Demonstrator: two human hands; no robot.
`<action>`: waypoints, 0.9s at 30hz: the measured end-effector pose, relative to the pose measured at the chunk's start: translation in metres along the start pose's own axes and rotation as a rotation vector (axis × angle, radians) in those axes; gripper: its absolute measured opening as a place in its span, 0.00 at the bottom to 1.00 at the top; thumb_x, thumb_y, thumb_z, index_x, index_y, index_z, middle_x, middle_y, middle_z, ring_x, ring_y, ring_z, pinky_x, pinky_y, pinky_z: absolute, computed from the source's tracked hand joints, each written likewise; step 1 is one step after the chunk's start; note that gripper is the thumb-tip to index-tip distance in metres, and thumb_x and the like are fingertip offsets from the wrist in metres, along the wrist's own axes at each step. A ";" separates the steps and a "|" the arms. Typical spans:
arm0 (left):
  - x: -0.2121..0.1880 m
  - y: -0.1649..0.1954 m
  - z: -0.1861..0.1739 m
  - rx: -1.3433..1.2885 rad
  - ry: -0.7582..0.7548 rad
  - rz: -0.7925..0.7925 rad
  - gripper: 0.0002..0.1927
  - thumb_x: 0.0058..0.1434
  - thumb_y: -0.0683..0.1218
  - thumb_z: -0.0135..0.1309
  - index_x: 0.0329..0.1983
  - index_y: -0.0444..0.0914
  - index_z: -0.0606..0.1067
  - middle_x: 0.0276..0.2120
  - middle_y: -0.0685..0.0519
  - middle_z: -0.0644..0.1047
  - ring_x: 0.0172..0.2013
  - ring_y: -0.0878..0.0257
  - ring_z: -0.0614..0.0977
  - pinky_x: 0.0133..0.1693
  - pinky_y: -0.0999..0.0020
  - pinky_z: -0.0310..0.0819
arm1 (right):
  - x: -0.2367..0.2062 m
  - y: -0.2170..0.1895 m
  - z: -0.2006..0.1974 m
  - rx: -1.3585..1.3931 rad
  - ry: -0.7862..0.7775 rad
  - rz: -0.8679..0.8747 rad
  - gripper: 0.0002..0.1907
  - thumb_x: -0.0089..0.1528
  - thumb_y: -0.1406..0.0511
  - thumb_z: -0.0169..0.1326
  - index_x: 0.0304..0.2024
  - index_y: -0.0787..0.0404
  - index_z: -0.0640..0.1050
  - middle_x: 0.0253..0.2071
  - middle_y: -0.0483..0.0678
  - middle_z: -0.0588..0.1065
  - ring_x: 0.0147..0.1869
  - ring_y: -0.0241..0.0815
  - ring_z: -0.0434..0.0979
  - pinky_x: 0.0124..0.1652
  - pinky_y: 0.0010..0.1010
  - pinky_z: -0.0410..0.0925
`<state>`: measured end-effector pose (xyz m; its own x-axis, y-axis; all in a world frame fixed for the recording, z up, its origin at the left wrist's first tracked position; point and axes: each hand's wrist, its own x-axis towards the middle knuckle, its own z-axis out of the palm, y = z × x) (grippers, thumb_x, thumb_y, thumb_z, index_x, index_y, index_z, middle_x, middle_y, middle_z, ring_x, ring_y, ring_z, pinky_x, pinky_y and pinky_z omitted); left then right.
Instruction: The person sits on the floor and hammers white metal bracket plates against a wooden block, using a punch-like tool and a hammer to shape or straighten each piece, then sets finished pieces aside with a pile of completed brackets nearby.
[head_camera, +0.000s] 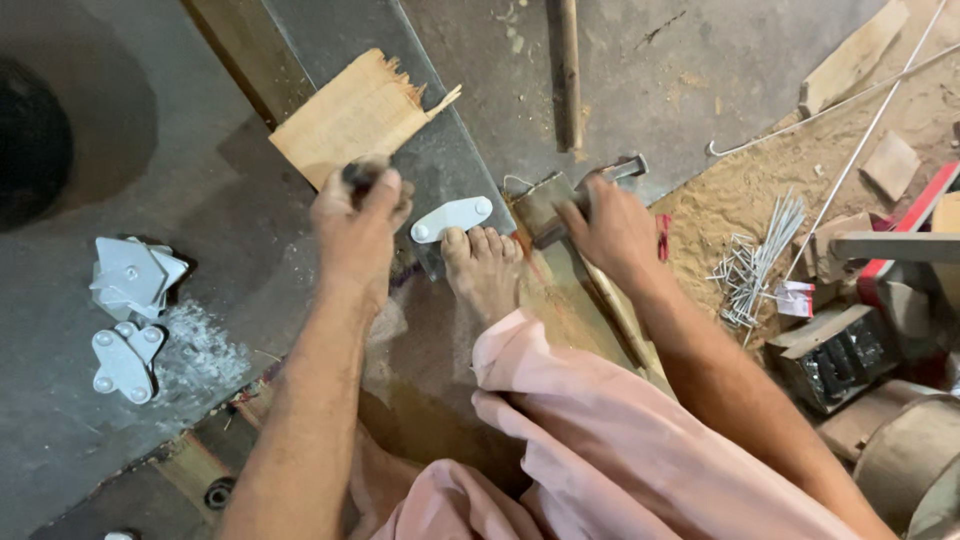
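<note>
I note the left hand (355, 225) with fingers wrapped round a dark handle (360, 176); right hand (612, 228) fingers clamp a metal hammer (560, 205), steadying it; bare foot (487, 265) apparently pins the board by the white plate (452, 218).

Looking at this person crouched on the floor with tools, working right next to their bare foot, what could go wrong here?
The bare foot pins the grey board right beside the white metal plate, so a slip of the tool in the left hand or the hammer in the right hand might strike the toes. The loose nails lying in sawdust nearby could also prick bare skin.
</note>
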<state>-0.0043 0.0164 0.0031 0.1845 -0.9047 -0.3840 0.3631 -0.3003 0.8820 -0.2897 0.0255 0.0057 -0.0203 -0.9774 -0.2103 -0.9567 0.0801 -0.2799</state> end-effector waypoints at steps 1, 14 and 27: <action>0.002 -0.005 0.003 0.003 -0.074 0.045 0.09 0.64 0.39 0.55 0.47 0.37 0.77 0.36 0.60 0.79 0.38 0.69 0.83 0.41 0.72 0.80 | -0.010 0.015 0.006 -0.145 -0.024 0.058 0.22 0.64 0.53 0.59 0.40 0.67 0.75 0.35 0.63 0.78 0.41 0.66 0.78 0.39 0.54 0.69; 0.002 -0.048 0.023 0.376 -0.426 0.386 0.13 0.66 0.38 0.57 0.54 0.36 0.78 0.46 0.48 0.84 0.46 0.63 0.84 0.48 0.69 0.78 | -0.090 0.050 0.018 0.102 0.000 0.073 0.17 0.61 0.58 0.60 0.36 0.65 0.72 0.27 0.62 0.72 0.30 0.63 0.72 0.31 0.51 0.64; -0.001 -0.048 0.023 0.506 -0.444 0.575 0.13 0.64 0.38 0.57 0.52 0.35 0.79 0.47 0.43 0.82 0.47 0.49 0.86 0.49 0.64 0.79 | -0.099 -0.019 -0.077 0.624 0.165 -0.239 0.16 0.66 0.57 0.55 0.35 0.63 0.71 0.23 0.53 0.68 0.24 0.47 0.66 0.24 0.37 0.60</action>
<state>-0.0425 0.0249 -0.0326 -0.1962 -0.9590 0.2047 -0.1439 0.2347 0.9614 -0.2918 0.1058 0.1039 0.0794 -0.9953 0.0558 -0.5950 -0.0922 -0.7984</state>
